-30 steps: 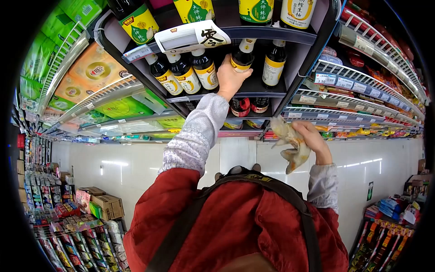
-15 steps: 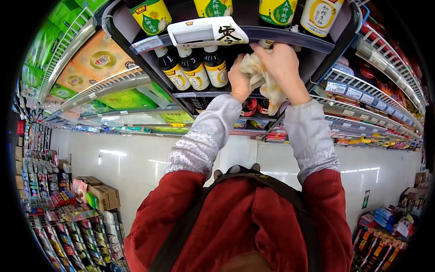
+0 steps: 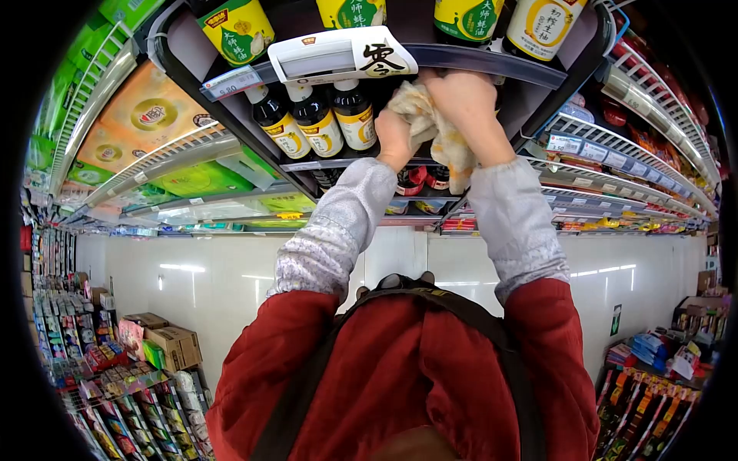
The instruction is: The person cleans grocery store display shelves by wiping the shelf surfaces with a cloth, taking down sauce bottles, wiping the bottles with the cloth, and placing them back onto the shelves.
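Both my hands reach into the shelf bay, just under the upper shelf's edge. My right hand (image 3: 466, 109) is closed over a pale, yellow-stained cloth (image 3: 442, 137), whose loose end hangs down past the lower shelf. On the cloth's other side, my left hand (image 3: 393, 140) is curled against it, its fingertips hidden. Whatever the left hand grips is covered by the cloth and the hands. Just left of it stand three dark sauce bottles with yellow and white labels, the nearest bottle (image 3: 354, 119) close to my wrist.
Above, the shelf edge (image 3: 492, 65) carries a white sign (image 3: 342, 55) and yellow-green bottles (image 3: 237, 34). Side racks flank the bay, with orange packs (image 3: 142, 115) at left and price tags (image 3: 588, 150) at right. Cardboard boxes (image 3: 175, 346) stand on the floor.
The view has shifted slightly, so the shelf's left part sits further left. My right hand has turned over the cloth, and the bottle cap seen beside it is now hidden.
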`<state>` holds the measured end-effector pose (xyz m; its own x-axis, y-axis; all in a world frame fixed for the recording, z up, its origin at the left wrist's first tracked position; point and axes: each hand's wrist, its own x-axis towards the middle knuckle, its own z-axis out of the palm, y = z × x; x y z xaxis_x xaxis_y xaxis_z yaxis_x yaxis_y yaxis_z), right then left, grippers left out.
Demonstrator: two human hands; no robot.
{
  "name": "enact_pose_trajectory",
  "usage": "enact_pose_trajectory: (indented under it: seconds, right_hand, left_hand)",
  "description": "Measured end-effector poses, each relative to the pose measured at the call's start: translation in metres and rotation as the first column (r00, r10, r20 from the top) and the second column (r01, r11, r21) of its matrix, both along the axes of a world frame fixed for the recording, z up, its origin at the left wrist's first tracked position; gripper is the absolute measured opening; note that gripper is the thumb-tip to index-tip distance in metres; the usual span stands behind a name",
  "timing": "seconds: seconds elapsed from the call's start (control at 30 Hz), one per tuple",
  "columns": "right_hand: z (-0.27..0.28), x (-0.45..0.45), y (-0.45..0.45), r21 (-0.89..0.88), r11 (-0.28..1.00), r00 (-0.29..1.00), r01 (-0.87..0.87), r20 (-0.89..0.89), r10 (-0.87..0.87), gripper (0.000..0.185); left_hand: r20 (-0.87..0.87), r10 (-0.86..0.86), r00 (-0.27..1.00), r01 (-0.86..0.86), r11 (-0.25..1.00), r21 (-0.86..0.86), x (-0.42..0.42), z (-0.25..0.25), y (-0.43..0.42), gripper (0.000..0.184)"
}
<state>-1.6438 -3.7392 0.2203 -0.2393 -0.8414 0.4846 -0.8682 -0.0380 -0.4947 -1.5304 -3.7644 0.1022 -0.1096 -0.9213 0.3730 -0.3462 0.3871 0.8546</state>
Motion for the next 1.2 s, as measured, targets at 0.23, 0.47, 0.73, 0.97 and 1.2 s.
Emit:
enact_pose_trajectory:
  seconds: [0.23,0.47,0.73,0.97,1.2]
  right_hand:
    - [0.016,0.018,-0.004,0.134,0.989,0.991,0.065,-0.129,-0.047,0.047]
    - [0.002,0.013,0.006,0.191,0.979,0.985,0.074,-0.168,-0.041,0.058]
    - [0.002,0.014,0.008,0.116,0.99,0.976,0.078,-0.212,-0.052,0.053]
    - [0.004,0.004,-0.002,0.174,0.97,0.951,0.173,-0.286,-0.118,0.062]
    - [-0.003,0.003,-0.002,0.107,0.974,0.946,0.199,-0.281,-0.162,0.068]
  left_hand:
    - [-0.128,-0.064,0.99,0.041,0.984,-0.175,-0.012,-0.054,-0.041,0.035]
    - [-0.498,-0.037,0.866,0.099,0.99,0.1,-0.024,-0.026,-0.015,0.03]
    - [-0.622,0.094,0.777,0.012,0.986,0.164,-0.044,-0.054,-0.039,0.027]
    - [-0.272,0.198,0.942,-0.192,0.98,0.048,-0.046,-0.022,-0.024,0.03]
    - [-0.169,0.201,0.965,-0.212,0.976,-0.05,-0.046,-0.026,-0.021,0.033]
